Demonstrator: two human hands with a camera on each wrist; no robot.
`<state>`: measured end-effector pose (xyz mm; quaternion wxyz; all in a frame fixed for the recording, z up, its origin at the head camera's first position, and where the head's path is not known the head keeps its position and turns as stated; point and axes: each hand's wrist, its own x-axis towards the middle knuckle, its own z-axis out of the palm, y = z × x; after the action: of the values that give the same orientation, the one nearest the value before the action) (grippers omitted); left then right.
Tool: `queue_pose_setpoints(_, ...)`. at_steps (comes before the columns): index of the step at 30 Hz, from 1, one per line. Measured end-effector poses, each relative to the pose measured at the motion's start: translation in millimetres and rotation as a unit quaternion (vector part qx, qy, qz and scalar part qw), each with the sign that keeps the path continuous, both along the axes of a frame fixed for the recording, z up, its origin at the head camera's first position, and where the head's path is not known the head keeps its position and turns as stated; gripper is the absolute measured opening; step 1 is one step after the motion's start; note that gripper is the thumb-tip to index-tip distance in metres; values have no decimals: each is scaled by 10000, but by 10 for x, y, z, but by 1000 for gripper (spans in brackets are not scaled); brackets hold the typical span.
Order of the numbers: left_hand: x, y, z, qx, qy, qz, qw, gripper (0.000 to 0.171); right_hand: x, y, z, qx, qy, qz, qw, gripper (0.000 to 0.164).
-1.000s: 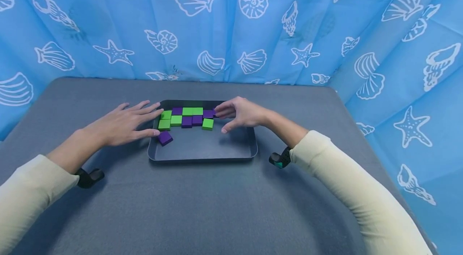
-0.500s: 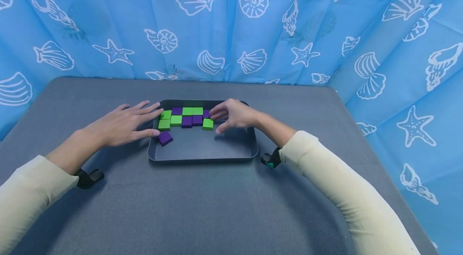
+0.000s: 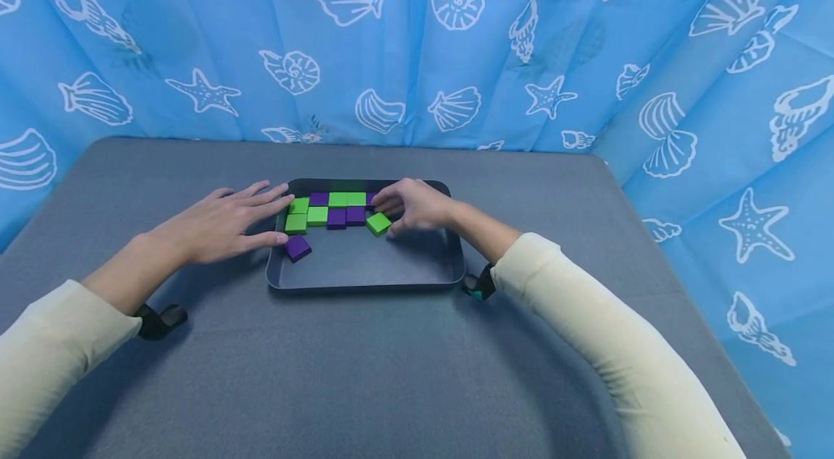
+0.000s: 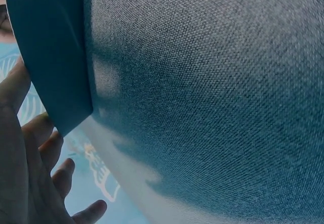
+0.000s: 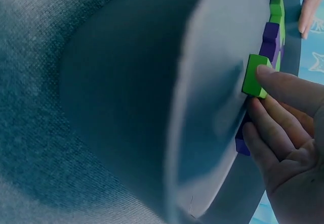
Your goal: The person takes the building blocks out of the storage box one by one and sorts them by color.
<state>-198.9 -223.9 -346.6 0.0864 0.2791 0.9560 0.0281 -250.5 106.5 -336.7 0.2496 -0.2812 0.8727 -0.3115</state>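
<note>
A dark tray (image 3: 371, 267) holds several green and purple square blocks, set mostly in two rows along its back. My right hand (image 3: 420, 205) reaches over the tray's right part and pinches a green block (image 3: 378, 224), which sits askew at the right end of the front row. The right wrist view shows the thumb on that green block (image 5: 254, 75) and fingertips at its other side; purple blocks (image 5: 243, 145) lie partly hidden behind the fingers. My left hand (image 3: 218, 227) rests fingers spread at the tray's left rim, thumb by a tilted purple block (image 3: 297, 249).
The tray stands on a grey cloth-covered table (image 3: 365, 372). A blue curtain (image 3: 404, 46) with white shell prints hangs behind and on the right. Black straps (image 3: 159, 321) sit at both wrists.
My right hand has moved left along the tray and taken hold of the green block, which has turned askew. The left hand stays put at the rim.
</note>
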Motion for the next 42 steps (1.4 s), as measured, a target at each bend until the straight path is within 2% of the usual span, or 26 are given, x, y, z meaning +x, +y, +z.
queue_pose_setpoints(10,-5,19,1,5,-47,22,10000,83,-17,-26,-20,269,394,28,9989,54)
queue_pose_setpoints(16,4,28,6,98,14,45,9999,82,-10,-29,-13,305,473,-27,9984,52)
queue_pose_setpoints(22,-10,37,21,-41,-26,-2,10000,83,1,-6,11,331,505,5,9982,50)
queue_pose_setpoints(32,-19,36,32,-61,-69,10,10000,83,-16,251,230,143,650,-6,9978,50)
queue_pose_setpoints(42,7,28,30,-110,-86,57,9999,83,-102,683,424,-20,746,-579,9955,49)
